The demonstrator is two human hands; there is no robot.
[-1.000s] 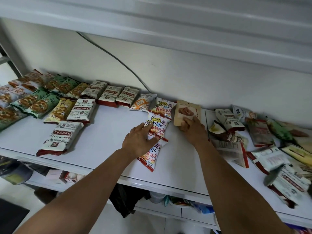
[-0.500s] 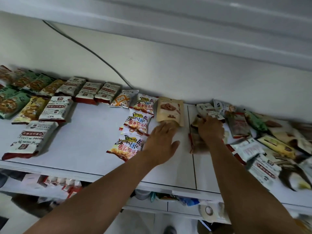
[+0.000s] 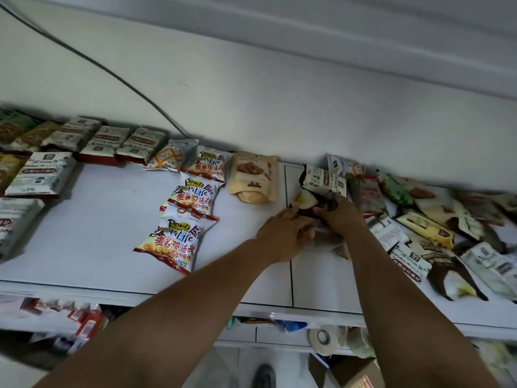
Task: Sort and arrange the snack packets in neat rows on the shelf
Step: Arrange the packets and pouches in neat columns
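Snack packets (image 3: 106, 141) are lying on the white shelf (image 3: 84, 233), in neat rows at left and in a loose pile (image 3: 419, 228) at right. Right hand (image 3: 340, 217) is gripping a dark packet (image 3: 306, 200) at the pile's left edge, fingers curled over it. Left hand (image 3: 282, 233) is touching the same packet; whether it is gripping cannot be told. A tan pouch (image 3: 253, 177) is lying beside three yellow packets (image 3: 193, 197).

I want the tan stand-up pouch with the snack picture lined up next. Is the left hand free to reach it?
Probably yes. The tan stand-up pouch lies just beyond the left hand, with only bare white shelf between. It would first have to leave the dark brown packet it shares with the right hand.
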